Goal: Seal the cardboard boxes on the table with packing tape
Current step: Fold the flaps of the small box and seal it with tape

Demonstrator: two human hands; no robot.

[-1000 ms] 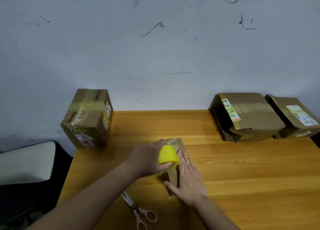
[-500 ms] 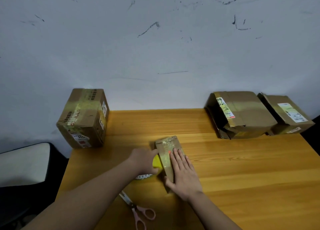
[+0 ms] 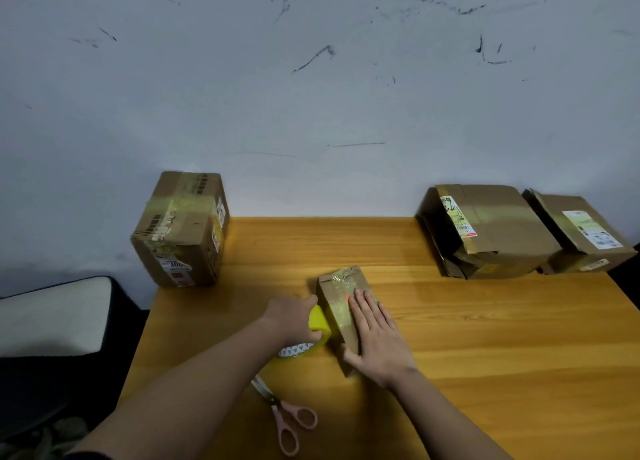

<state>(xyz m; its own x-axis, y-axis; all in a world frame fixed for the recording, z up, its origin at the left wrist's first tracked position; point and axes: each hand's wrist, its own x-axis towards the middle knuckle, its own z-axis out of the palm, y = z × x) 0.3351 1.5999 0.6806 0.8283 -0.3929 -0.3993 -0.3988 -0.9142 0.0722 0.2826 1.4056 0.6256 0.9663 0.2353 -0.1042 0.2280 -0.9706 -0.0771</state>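
While the right hand lies flat on the small brown cardboard box, the left hand beside it grips the yellow tape dispenser against its near side, apparently mid-strip, so cutting likely follows.

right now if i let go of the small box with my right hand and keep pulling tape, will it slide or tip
The small box probably slides: it looks light, on the smooth table. It lies low and flat under the right hand, so tipping seems unlikely. The left hand pulling the tape dispenser could drag it.
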